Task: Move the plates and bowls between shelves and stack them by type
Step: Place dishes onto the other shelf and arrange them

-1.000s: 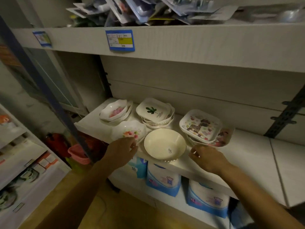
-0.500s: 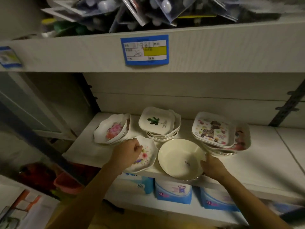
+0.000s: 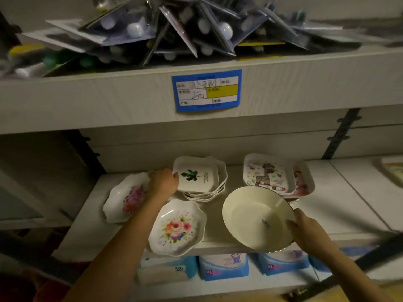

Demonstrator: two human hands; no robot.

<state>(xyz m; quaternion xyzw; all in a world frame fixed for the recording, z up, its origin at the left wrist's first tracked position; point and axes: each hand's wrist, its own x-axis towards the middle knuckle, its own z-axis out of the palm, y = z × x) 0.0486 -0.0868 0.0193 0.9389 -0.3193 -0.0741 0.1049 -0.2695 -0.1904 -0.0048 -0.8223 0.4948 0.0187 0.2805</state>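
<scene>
My right hand [image 3: 309, 232] grips the right rim of a cream round bowl [image 3: 250, 216], thumb inside, and the bowl tilts up over the front edge of the middle shelf [image 3: 327, 203]. My left hand [image 3: 164, 182] reaches back between a stack of white floral dishes [image 3: 126, 199] on the left and a stack of square leaf-print plates [image 3: 196, 177], touching the leaf plate's left edge; its grip is unclear. A single floral plate [image 3: 177, 229] lies at the front under my left forearm. Square cartoon-print plates [image 3: 268, 173] are stacked behind the bowl.
The shelf above holds a heap of blister-packed goods [image 3: 174, 29] and carries a blue price label [image 3: 207, 90] on its front edge. Blue packs [image 3: 222, 267] stand on the shelf below. Another dish edge shows at far right [image 3: 392, 171].
My left hand left the front floral plate and moved back toward the leaf plates. My right hand took hold of the cream bowl's rim and tilted it up. The view moved closer.
</scene>
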